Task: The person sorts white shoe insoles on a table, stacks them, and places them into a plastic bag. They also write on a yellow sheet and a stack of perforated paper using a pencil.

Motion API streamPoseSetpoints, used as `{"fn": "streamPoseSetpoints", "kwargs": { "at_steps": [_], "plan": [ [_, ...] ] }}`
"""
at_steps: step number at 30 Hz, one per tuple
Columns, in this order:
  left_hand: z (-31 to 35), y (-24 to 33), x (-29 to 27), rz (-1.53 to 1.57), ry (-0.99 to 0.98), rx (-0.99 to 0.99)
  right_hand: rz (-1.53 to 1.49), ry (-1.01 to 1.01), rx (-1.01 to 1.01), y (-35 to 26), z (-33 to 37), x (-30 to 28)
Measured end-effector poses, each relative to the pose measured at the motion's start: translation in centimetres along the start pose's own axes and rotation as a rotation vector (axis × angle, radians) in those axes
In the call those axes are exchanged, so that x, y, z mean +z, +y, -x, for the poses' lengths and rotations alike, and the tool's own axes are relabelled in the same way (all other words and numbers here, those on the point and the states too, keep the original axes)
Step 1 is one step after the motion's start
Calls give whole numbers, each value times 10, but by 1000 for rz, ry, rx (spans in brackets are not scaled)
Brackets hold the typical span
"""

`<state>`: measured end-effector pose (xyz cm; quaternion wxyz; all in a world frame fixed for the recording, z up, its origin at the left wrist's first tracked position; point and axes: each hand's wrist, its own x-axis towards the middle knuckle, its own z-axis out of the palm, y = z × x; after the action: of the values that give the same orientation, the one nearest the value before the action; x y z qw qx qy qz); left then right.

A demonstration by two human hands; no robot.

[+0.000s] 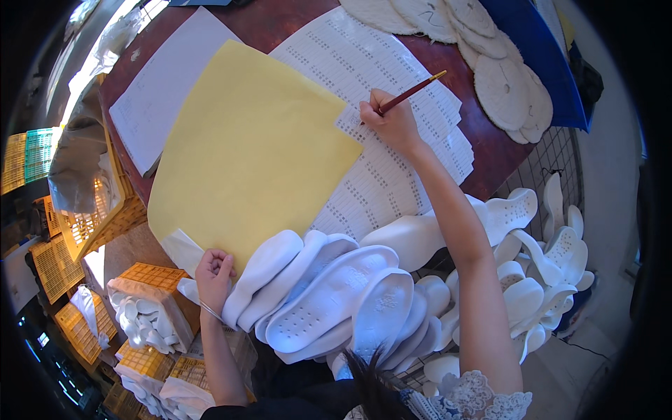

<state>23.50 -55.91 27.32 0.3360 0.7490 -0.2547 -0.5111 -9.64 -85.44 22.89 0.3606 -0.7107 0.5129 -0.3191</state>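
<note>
My right hand (392, 122) grips a dark red pen (413, 93) with a gold end. The pen's lower tip is at a white sheet printed with rows of small marks (371, 182), beside the right corner of a large yellow sheet (245, 147). My left hand (215, 274) is closed, fingers curled, at the yellow sheet's lower edge. What it holds, if anything, is hidden. A small white paper piece (183, 248) lies beside it. Close to its right is a pile of white insoles (332, 297), several dotted with small holes.
More white insoles (553, 266) lie on a wire rack (560, 157) at the right. Round cream fabric pads (507, 91) sit at the dark red table's (448, 59) far right, near a blue panel (539, 56). Another white paper (168, 84) is left. Orange crates (150, 276) stand lower left.
</note>
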Motion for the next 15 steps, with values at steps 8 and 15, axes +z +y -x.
{"fn": "streamPoseSetpoints", "kwargs": {
  "at_steps": [8,15],
  "plan": [
    [-3,-5,-3,25,-5,2,-47,36,-47,-2,-1,-2],
    [-3,-8,-3,74,-2,-6,-18,38,-13,-5,-2,-3]
  ]
}}
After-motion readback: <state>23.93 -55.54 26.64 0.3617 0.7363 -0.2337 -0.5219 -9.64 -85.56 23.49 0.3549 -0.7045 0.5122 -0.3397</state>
